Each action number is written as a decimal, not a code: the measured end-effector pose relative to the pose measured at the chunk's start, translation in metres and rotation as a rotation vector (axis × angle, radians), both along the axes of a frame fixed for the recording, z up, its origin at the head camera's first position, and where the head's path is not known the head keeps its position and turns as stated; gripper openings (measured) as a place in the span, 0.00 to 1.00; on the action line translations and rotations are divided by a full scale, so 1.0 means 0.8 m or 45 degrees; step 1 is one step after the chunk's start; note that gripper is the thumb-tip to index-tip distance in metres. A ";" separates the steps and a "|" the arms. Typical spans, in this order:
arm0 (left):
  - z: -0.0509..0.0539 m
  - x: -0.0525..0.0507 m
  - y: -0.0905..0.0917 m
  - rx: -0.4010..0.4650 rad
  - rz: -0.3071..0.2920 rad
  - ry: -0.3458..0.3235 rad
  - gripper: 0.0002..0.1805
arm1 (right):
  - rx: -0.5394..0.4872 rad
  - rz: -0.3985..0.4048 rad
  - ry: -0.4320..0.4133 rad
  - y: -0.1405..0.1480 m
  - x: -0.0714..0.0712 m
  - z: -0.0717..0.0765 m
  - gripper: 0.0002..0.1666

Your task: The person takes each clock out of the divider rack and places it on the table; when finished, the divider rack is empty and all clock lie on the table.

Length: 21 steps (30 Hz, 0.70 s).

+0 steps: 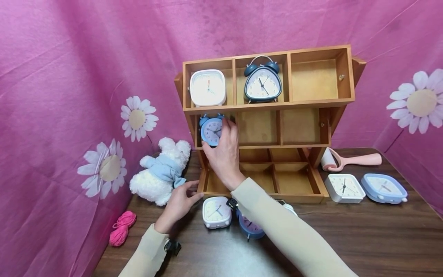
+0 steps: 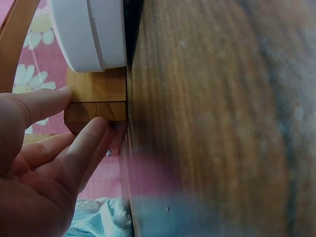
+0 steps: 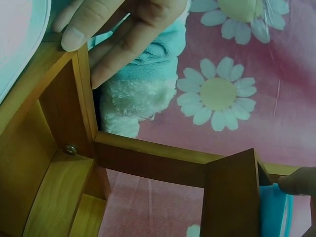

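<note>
In the head view my right hand [image 1: 225,156] holds a small blue twin-bell alarm clock [image 1: 209,132] in the left compartment of the wooden shelf's [image 1: 308,102] middle tier. Only the thumb and a blue edge of that clock [image 3: 274,207] show in the right wrist view. My left hand [image 1: 180,202] pinches the shelf's lower front left corner [image 2: 96,111], thumb on one side and fingers on the other. Above, a white clock [image 1: 207,88] and a dark green triangular alarm clock [image 1: 263,86] stand in the top tier. Another white clock [image 1: 217,213] sits before the shelf.
Under my right forearm a purple-blue clock [image 1: 250,229] is partly hidden. To the right lie a pink-handled roller [image 1: 360,159], a square white clock [image 1: 345,188] and a light blue clock [image 1: 384,188]. A white plush toy [image 1: 149,186] and pink yarn [image 1: 122,229] lie left.
</note>
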<state>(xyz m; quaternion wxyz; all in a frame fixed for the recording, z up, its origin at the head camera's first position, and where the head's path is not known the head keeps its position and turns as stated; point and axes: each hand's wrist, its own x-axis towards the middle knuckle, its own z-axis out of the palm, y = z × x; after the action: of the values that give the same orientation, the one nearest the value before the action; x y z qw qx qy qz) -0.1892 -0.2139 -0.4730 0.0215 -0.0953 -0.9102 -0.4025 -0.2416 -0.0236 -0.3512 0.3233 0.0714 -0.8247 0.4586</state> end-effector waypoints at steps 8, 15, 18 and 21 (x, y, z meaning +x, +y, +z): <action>-0.040 -0.021 -0.015 -0.044 0.011 0.016 0.29 | 0.010 0.020 0.052 0.002 0.004 0.007 0.56; -0.028 -0.013 -0.012 0.008 -0.043 0.067 0.29 | -0.003 0.027 0.035 0.006 0.008 0.011 0.56; -0.020 -0.008 -0.008 -0.007 -0.034 0.073 0.28 | 0.005 0.034 0.027 0.009 0.011 0.012 0.57; -0.014 -0.005 -0.005 -0.021 -0.029 0.071 0.27 | 0.014 0.049 0.010 0.012 0.015 0.012 0.57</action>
<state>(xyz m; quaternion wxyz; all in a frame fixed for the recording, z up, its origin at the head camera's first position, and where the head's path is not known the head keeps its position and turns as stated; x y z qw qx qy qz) -0.1930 -0.2180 -0.4840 0.0414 -0.1170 -0.9114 -0.3923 -0.2293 -0.0144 -0.3413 0.3173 0.0907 -0.8244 0.4599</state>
